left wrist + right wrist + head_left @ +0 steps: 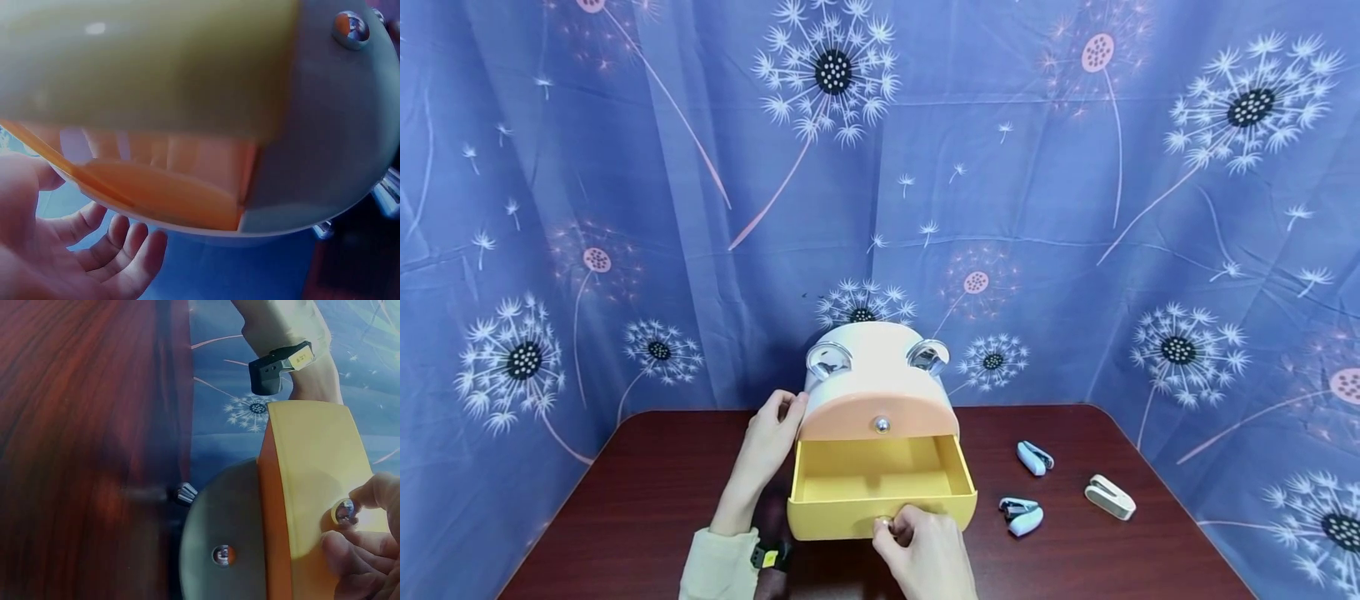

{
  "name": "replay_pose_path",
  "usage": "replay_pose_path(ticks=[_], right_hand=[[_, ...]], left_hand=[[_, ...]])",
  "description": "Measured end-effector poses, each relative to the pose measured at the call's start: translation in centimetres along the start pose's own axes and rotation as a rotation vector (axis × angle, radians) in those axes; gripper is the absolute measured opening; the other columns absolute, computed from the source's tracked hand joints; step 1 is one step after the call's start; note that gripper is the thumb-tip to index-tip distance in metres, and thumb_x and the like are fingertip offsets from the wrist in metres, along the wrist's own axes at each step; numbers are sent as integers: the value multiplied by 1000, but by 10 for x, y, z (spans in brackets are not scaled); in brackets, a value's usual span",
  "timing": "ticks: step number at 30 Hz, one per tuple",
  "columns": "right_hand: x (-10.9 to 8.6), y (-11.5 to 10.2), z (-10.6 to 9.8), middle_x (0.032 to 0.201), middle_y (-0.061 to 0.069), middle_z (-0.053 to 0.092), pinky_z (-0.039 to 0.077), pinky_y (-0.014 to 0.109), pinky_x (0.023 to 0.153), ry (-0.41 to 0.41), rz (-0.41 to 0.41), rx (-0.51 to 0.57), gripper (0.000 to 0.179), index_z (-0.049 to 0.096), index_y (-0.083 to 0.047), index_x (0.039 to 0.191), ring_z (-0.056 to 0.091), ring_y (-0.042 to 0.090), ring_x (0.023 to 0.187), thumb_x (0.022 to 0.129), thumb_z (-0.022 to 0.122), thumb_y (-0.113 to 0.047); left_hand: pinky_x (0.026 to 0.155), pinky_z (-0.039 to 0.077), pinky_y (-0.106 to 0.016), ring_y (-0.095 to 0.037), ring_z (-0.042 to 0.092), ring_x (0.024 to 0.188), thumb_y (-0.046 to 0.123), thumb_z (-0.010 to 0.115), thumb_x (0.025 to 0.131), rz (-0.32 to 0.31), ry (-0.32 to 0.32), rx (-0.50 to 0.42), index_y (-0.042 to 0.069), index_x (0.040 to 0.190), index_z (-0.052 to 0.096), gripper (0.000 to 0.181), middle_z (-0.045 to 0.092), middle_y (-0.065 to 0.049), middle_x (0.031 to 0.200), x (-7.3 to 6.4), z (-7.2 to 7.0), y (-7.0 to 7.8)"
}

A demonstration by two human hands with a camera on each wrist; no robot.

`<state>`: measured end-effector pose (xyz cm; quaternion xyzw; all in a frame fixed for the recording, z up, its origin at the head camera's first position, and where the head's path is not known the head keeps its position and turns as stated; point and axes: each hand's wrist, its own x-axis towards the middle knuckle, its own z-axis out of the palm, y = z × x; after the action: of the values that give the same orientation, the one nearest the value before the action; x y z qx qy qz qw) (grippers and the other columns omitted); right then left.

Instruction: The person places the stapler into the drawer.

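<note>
A small white storage box [872,358] with a peach upper front [842,417] stands at the middle of the table. Its yellow drawer [831,521] is pulled out, and no items show inside. My right hand [928,554] pinches the drawer's round silver knob [343,512] between thumb and fingers. At the box's left side is my left hand [772,433], fingertips touching the side wall near the drawer opening. In the left wrist view its fingers [128,247] look loosely bent, around nothing.
To the box's right lie a light blue stapler [1034,458], a second blue stapler [1022,517] and a cream stapler [1110,497]. Two shiny round pieces [829,360] stick out from the box's top. A blue dandelion-print curtain [880,183] hangs behind the dark red table [647,492].
</note>
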<state>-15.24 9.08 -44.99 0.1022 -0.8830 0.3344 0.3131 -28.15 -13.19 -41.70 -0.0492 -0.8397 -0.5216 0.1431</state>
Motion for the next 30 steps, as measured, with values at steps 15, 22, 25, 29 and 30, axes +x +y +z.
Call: replay_pose_path(ticks=[15,22,25,29,30], right_hand=[[12,-2,-34,53,-26,40,35,18,47,-411,-51,86,38,59,-26,57,39,-6,51,91,67,-39],[22,10,-64,62,-24,45,40,15,51,-852,-213,279,25,66,-22,77,44,-9,56,96,61,-37],[24,16,-73,71,-22,54,45,16,57,-920,-238,324,16,68,-18,89,52,-8,64,97,62,-31],[28,28,-87,82,-18,60,49,19,63,-918,-217,375,13,68,-17,103,56,-5,72,98,61,-27],[29,32,-92,86,-18,61,49,21,64,-911,-205,379,13,67,-17,106,57,-4,74,98,61,-25]], left_hand=[[66,40,-32,-18,53,71,58,48,97,-4,-3,2,13,103,60,47,54,-2,74,0,0,0],[66,41,-33,-19,53,71,57,48,97,-8,-3,2,12,104,60,47,54,-2,74,0,-1,0],[67,41,-33,-19,53,71,57,48,97,-8,-3,-1,13,104,60,47,54,-2,74,0,-1,1],[66,41,-33,-19,54,70,56,49,98,-2,3,-3,13,102,60,45,54,-3,73,0,-1,1],[66,41,-33,-19,53,69,56,49,98,-1,2,-1,13,103,59,45,54,-2,73,-1,-1,2]])
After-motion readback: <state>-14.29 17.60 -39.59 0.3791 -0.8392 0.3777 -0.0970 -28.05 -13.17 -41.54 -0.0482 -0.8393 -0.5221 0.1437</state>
